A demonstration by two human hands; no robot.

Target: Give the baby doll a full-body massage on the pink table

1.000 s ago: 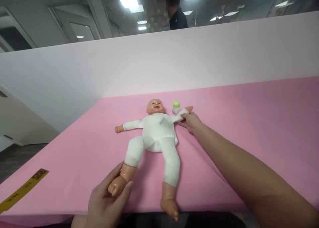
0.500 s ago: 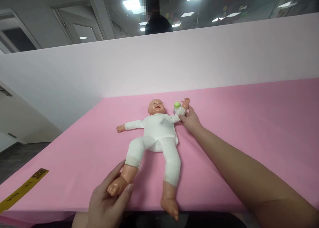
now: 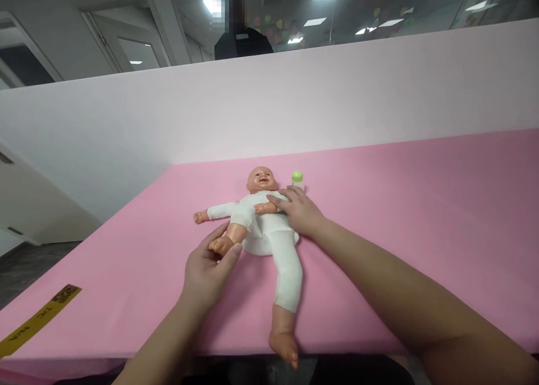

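Note:
A baby doll (image 3: 269,225) with a white cloth body lies face up on the pink table, its head toward the back wall. My left hand (image 3: 210,261) grips the doll's foot and lower leg at the left, with that leg bent up toward the belly. My right hand (image 3: 302,210) is closed around the doll's arm at the right, which lies folded across the chest. The doll's other arm stretches out to the left. Just behind my right hand stands a small bottle with a green cap (image 3: 297,177), its lower part hidden.
The pink table (image 3: 400,216) meets a low white wall (image 3: 295,104) at the back. A yellow tape strip (image 3: 40,320) lies at the front left. Beyond the wall a person in dark clothes (image 3: 244,41) is visible.
My left hand has pushed the doll's leg up and away from the front edge, bending it. My right hand has brought the doll's arm inward onto its chest. The person behind has shifted left.

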